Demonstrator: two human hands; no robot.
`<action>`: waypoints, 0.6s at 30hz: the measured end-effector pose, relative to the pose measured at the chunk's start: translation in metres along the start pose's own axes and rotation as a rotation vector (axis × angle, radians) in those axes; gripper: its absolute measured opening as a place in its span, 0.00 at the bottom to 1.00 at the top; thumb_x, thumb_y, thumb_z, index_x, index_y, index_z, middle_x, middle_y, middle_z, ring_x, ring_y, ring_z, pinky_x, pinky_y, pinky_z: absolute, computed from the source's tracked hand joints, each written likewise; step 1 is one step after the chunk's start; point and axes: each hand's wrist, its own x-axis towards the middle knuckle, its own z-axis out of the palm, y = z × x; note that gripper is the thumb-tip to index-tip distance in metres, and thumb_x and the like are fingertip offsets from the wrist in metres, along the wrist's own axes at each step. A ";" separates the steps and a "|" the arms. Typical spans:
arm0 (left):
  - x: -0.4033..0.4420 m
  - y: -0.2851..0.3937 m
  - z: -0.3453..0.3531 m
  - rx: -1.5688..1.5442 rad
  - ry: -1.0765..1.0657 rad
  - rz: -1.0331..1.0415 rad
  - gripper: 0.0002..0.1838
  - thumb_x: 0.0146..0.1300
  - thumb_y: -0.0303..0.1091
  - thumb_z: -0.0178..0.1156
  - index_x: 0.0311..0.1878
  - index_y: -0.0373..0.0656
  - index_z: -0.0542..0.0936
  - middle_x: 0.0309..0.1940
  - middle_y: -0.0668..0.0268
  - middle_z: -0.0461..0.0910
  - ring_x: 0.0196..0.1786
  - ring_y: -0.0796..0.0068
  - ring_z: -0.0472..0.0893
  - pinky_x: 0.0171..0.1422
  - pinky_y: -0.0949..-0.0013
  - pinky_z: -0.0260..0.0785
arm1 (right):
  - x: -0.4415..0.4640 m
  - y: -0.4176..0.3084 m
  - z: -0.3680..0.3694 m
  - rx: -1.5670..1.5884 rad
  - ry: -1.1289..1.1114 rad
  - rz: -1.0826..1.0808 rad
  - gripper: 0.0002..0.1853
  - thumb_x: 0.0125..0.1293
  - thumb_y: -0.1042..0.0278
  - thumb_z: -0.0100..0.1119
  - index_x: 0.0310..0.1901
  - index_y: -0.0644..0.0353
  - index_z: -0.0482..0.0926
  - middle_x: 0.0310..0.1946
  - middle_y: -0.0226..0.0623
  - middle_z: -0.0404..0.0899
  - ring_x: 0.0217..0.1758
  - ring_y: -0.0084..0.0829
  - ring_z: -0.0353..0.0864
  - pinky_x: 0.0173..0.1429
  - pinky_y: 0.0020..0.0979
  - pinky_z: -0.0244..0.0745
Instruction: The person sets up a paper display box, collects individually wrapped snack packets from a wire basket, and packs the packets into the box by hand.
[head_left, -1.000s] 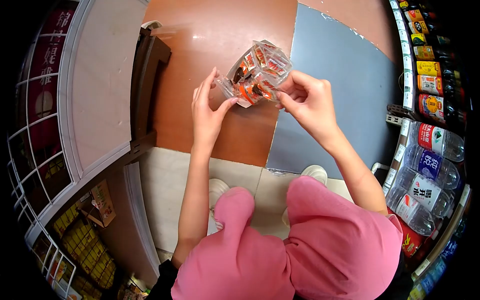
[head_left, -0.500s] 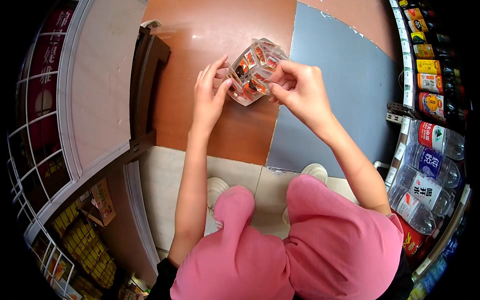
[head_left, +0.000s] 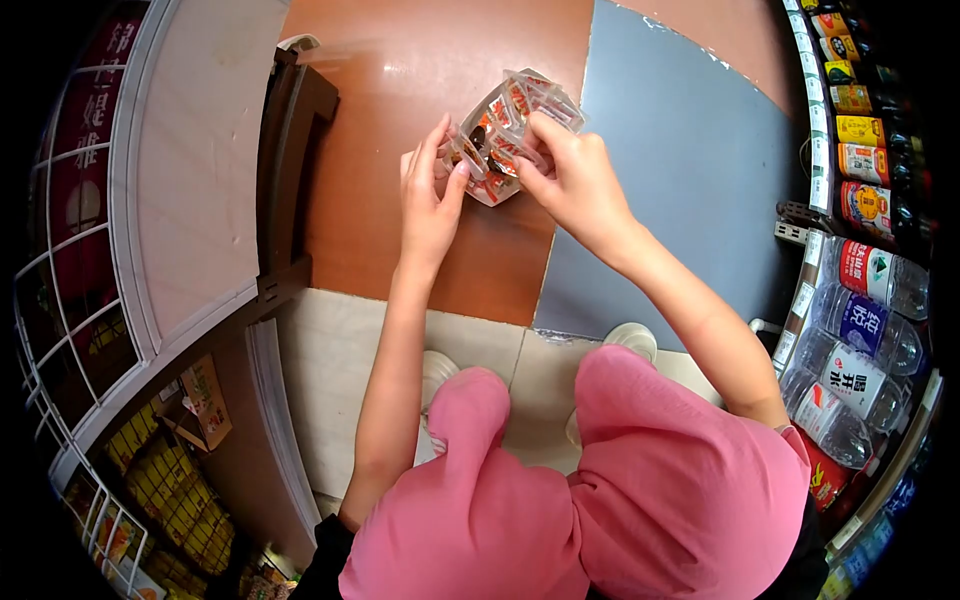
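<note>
A clear container (head_left: 489, 198) full of small see-through snack packets (head_left: 500, 112) with red and orange print stands on the brown floor in front of me. My left hand (head_left: 432, 198) is at its left side, thumb and fingers closed around the rim and perhaps a packet edge there. Over the right part of the container, my right hand (head_left: 572, 180) pinches a small packet between thumb and forefinger. The hand hides much of that packet. Dark contents show through some of the wrappers.
Shelves of sauce bottles (head_left: 862, 165) and water bottles (head_left: 852, 380) line the right side. A white wire rack (head_left: 110, 325) and a pale panel (head_left: 205, 150) stand at left, with a brown frame (head_left: 290, 190) beside it. My pink-clad knees (head_left: 690, 470) are below.
My right hand has moved left and slightly up, further over the packets. The left hand has shifted slightly right, and packets near it have tilted.
</note>
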 end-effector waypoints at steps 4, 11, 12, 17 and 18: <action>-0.002 -0.002 0.000 0.057 -0.015 0.045 0.33 0.62 0.22 0.62 0.72 0.43 0.67 0.61 0.62 0.75 0.55 0.71 0.73 0.61 0.68 0.71 | -0.002 0.003 0.010 -0.043 0.029 -0.049 0.10 0.58 0.78 0.61 0.37 0.64 0.69 0.26 0.50 0.80 0.32 0.54 0.82 0.35 0.46 0.76; -0.005 -0.004 0.000 0.043 -0.007 0.048 0.42 0.51 0.17 0.68 0.72 0.42 0.66 0.62 0.61 0.75 0.60 0.64 0.72 0.61 0.63 0.71 | -0.009 0.006 0.024 -0.075 0.008 -0.116 0.10 0.58 0.79 0.61 0.37 0.63 0.69 0.26 0.50 0.80 0.32 0.55 0.81 0.34 0.49 0.74; -0.005 -0.004 0.000 0.045 0.000 0.057 0.43 0.49 0.17 0.69 0.72 0.41 0.67 0.61 0.61 0.76 0.60 0.61 0.71 0.61 0.62 0.70 | -0.011 0.008 0.027 -0.083 -0.013 -0.123 0.10 0.58 0.78 0.61 0.37 0.63 0.69 0.25 0.51 0.80 0.32 0.55 0.81 0.34 0.49 0.74; -0.003 -0.008 -0.002 0.144 -0.003 0.075 0.43 0.50 0.17 0.69 0.72 0.41 0.66 0.60 0.60 0.76 0.61 0.60 0.73 0.64 0.62 0.71 | -0.010 0.009 0.030 -0.067 -0.010 -0.082 0.09 0.57 0.79 0.62 0.35 0.64 0.71 0.25 0.52 0.80 0.33 0.55 0.81 0.35 0.49 0.74; -0.003 -0.007 -0.002 0.143 -0.004 0.071 0.43 0.50 0.18 0.69 0.72 0.40 0.65 0.59 0.59 0.76 0.61 0.60 0.74 0.64 0.62 0.71 | -0.008 0.009 0.029 -0.037 0.011 -0.063 0.09 0.57 0.80 0.62 0.35 0.64 0.71 0.26 0.52 0.80 0.33 0.55 0.81 0.35 0.49 0.75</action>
